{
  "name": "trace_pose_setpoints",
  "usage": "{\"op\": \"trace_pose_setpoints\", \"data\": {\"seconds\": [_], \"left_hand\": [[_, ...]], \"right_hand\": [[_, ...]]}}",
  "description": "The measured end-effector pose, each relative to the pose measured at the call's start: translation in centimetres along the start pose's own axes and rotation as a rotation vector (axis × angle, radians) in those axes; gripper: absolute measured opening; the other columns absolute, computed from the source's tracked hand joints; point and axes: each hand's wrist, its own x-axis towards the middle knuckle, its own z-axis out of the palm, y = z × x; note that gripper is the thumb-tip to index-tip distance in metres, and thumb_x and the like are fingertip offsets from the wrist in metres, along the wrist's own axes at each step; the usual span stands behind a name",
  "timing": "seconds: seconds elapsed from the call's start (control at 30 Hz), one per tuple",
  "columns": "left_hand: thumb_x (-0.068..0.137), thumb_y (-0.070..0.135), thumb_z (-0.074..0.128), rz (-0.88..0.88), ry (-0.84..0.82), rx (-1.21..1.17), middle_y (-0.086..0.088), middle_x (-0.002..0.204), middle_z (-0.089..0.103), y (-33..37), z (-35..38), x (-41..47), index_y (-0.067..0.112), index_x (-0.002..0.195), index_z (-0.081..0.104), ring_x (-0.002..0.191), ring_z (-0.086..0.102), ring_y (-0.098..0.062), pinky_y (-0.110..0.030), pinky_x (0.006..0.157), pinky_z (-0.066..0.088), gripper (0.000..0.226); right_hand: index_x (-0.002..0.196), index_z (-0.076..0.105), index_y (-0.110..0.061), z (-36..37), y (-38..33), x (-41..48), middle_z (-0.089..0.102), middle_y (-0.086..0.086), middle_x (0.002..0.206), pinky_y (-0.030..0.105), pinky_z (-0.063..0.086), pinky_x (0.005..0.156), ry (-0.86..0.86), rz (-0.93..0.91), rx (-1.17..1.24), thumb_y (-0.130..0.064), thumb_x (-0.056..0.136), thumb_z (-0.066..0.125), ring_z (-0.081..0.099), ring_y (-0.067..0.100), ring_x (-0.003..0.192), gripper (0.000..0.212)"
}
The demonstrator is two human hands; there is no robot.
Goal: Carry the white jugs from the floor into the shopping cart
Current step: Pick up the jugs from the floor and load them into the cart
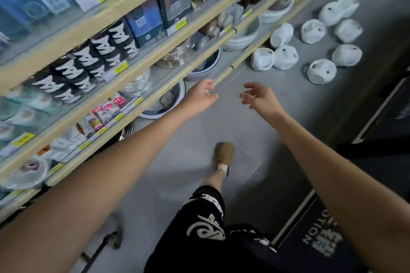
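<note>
Several white jugs [286,56] lie on the grey floor at the upper right, beside the lowest shelf. Both my arms stretch forward toward them. My left hand [203,95] hangs empty with loosely curled fingers near the shelf's front edge. My right hand [259,96] is empty too, its fingers spread and slightly bent. Both hands are well short of the jugs. The shopping cart is not clearly in view; only a dark wheel and bar [111,237] show at the bottom left.
Wooden shelves [133,104] with mugs, bowls and boxes run along the left. A dark floor mat [321,244] with white lettering lies at the right. My foot in a brown shoe [224,154] steps on the grey floor between them.
</note>
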Motion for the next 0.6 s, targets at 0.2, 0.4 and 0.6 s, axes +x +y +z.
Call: {"op": "trace_pose_setpoints", "data": {"seconds": [0.2, 0.4, 0.6], "left_hand": [[0.091, 0.021, 0.059, 0.045, -0.164, 0.071, -0.004, 0.138, 0.050, 9.1, 4.1, 13.6, 0.012, 0.139, 0.037, 0.117, 0.053, -0.017, -0.031, 0.097, 0.043, 0.054], [0.090, 0.025, 0.059, 0.142, -0.323, 0.206, 0.000, 0.137, 0.048, 19.8, 9.1, 24.2, 0.014, 0.139, 0.037, 0.117, 0.054, -0.017, -0.029, 0.097, 0.042, 0.054], [0.088, 0.026, 0.060, 0.185, -0.432, 0.256, -0.001, 0.138, 0.045, 27.4, 16.5, 31.9, 0.016, 0.144, 0.026, 0.115, 0.055, -0.022, -0.036, 0.098, 0.045, 0.067]], "right_hand": [[0.125, 0.053, -0.011, -9.8, 0.5, 9.0, 0.066, 0.009, 0.096, 0.025, 0.046, 0.069, 0.091, 0.115, 0.022, -0.015, 0.090, 0.056, 0.062, 0.017, 0.082, 0.036], [0.122, 0.056, -0.015, -19.8, 1.7, 14.7, 0.070, 0.009, 0.096, 0.036, 0.050, 0.078, 0.250, 0.186, 0.084, -0.017, 0.088, 0.054, 0.066, 0.022, 0.088, 0.034], [0.121, 0.057, -0.013, -28.7, 5.5, 18.2, 0.071, 0.012, 0.095, 0.032, 0.047, 0.074, 0.396, 0.255, 0.167, -0.015, 0.088, 0.054, 0.066, 0.023, 0.085, 0.033]]}}
